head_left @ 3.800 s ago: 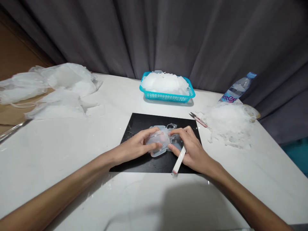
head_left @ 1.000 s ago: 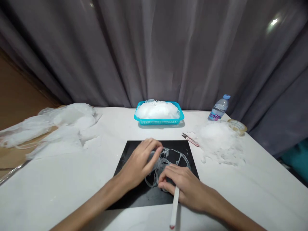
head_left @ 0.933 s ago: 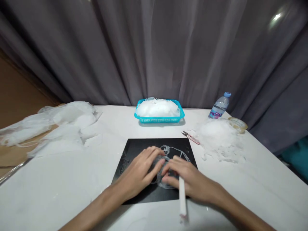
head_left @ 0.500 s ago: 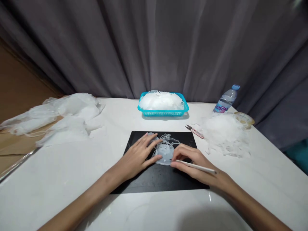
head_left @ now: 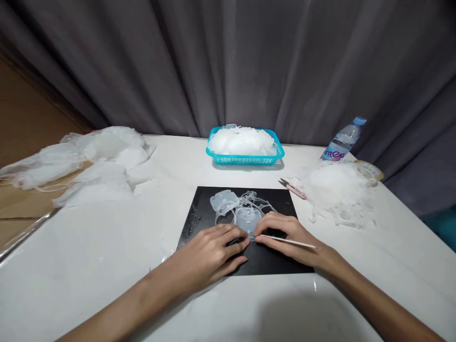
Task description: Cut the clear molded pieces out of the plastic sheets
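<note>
A translucent silicone-like sheet piece (head_left: 248, 219) with small holes lies on a black mat (head_left: 263, 263). Thin clear strands and a second translucent piece (head_left: 223, 201) lie just behind it. My left hand (head_left: 219, 247) rests on the mat, fingers stretched forward and thumb apart, with fingertips at the piece's lower left edge. A thin white pen-like tool (head_left: 290, 241) is pinched in my right hand (head_left: 294, 235), its rear end pointing right. The right fingertips are at the piece's lower right edge. They hide the tool's tip.
Behind the mat stands a blue basket (head_left: 245, 160) heaped with white translucent pieces. Thread snips (head_left: 292, 189) lie right of the mat beside a pile of scraps (head_left: 338, 192), a water bottle (head_left: 341, 141) and a tape roll (head_left: 370, 172). Filled clear bags (head_left: 107, 156) lie left.
My left hand has slid back toward me, from the upper left of the piece to its lower edge, uncovering the second piece. My right hand still grips the tool near the lower right edge.
</note>
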A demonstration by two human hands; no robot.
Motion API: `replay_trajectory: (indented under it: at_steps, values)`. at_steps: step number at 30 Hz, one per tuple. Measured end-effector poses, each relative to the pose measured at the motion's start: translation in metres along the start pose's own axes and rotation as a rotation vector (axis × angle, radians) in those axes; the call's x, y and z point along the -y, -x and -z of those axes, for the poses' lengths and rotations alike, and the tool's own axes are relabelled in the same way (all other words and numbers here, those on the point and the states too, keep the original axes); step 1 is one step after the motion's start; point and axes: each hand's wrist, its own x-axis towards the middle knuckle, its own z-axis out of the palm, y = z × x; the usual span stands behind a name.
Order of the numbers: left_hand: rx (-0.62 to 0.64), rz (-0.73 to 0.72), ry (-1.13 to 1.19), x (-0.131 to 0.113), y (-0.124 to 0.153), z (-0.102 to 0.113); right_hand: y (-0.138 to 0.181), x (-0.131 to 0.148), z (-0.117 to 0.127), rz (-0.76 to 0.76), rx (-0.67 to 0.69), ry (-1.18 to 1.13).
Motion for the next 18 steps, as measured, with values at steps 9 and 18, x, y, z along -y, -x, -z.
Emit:
replay_trajectory:
  at_steps: [9, 18]
  values:
    - [0.012, 0.119, 0.073, -0.0011, 0.0104, 0.0076, 0.0011, -0.0018, -0.0031, 0.039, 0.059, 0.027]
    - [-0.036, 0.029, -0.039, -0.0081, 0.0079, 0.0023, 0.0036, -0.0036, -0.006, 0.132, 0.071, 0.091]
